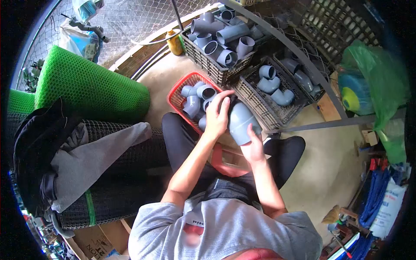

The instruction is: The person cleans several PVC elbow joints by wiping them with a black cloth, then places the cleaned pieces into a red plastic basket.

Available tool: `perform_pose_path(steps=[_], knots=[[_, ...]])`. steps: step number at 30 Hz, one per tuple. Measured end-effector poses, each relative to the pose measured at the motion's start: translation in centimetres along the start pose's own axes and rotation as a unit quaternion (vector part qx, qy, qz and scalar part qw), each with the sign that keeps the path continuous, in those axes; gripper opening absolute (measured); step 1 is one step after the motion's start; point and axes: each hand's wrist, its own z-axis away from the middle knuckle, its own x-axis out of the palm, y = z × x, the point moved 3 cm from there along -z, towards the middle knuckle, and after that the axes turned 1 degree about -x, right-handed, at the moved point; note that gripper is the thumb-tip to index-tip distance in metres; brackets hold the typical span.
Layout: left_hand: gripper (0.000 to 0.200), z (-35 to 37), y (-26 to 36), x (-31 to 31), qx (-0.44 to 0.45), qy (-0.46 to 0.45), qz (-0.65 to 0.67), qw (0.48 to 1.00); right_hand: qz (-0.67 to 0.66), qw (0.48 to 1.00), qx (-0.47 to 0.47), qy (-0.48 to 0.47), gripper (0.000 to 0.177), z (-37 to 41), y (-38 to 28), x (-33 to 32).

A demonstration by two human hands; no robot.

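Note:
A large grey plastic pipe elbow [242, 121] is held in front of me, above my crossed legs. My left hand [218, 113] is closed at its upper left end, fingers at a dark area that could be the elbow's opening. The lower right end is gripped by my right hand [254, 146], the thumb lying along its side. Just beyond my left hand stands a red plastic basket [172, 96] with several smaller grey elbows [191, 106] in it. My left wrist and hand cover part of the basket.
A black crate [219, 73] heaped with grey pipe fittings stands ahead. Closer on the right, another black crate [260, 113] holds a few elbows [282, 97]. Rolls of green mesh [93, 82] and black mesh [125, 151] lie left. A metal frame bar [310, 125] crosses at right.

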Motion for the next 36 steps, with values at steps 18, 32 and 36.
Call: perform_pose_path(steps=[18, 32, 36], knots=[[0.03, 1.7, 4.9, 1.8, 0.044, 0.025, 0.06, 0.997, 0.114, 0.982, -0.144, -0.03, 0.049, 2.3, -3.0, 1.6], [0.033, -2.8, 2.8, 2.1, -0.029, -0.176, 0.257, 0.95, 0.356, 0.905, -0.214, -0.092, 0.031, 4.7, -4.8, 2.6], [0.061, 4.8, 4.6, 5.8, -0.232, 0.058, 0.492, 0.837, 0.328, 0.898, -0.292, -0.039, 0.031, 3.1, -6.1, 3.9]])
